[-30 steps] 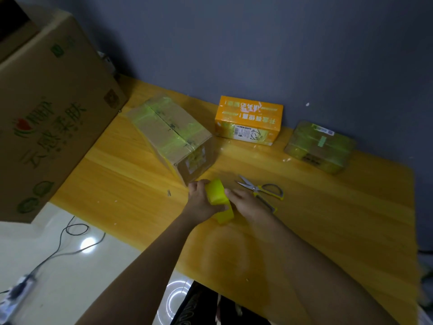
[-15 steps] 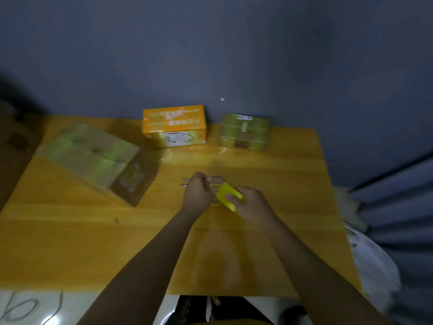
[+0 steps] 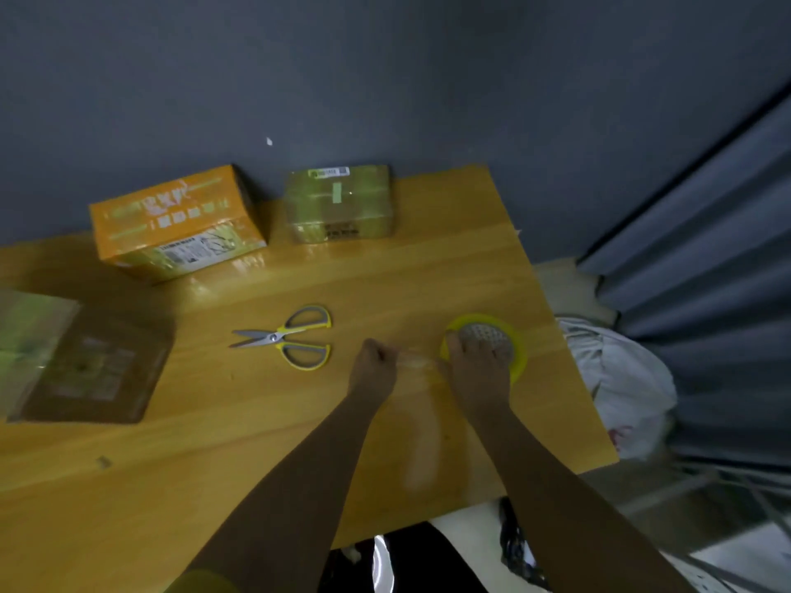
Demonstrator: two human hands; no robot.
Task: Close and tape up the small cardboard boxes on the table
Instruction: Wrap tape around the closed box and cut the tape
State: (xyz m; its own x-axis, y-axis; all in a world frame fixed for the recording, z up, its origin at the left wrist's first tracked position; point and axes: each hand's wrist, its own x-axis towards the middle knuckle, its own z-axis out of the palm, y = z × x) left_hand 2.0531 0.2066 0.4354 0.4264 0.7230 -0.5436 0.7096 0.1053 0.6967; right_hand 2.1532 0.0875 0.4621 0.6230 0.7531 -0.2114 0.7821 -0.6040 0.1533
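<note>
Fingers [image 3: 460, 344] of right hand [image 3: 477, 374] grip one tape roll [image 3: 515, 348]; left hand [image 3: 372, 365] pinches its strip [image 3: 415, 361]; three boxes [image 3: 342, 203].

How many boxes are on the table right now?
3. An orange box at the back left by the wall, a taped box right of it, and a larger taped box cut off by the left edge. More may lie outside the frame.

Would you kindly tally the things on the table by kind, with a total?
Boxes: 3: orange box, taped box, brown box
Scissors: 1
Tape roll: 1, under the right hand; the left hand pinches its pulled-out strip.
Total: 5
</note>
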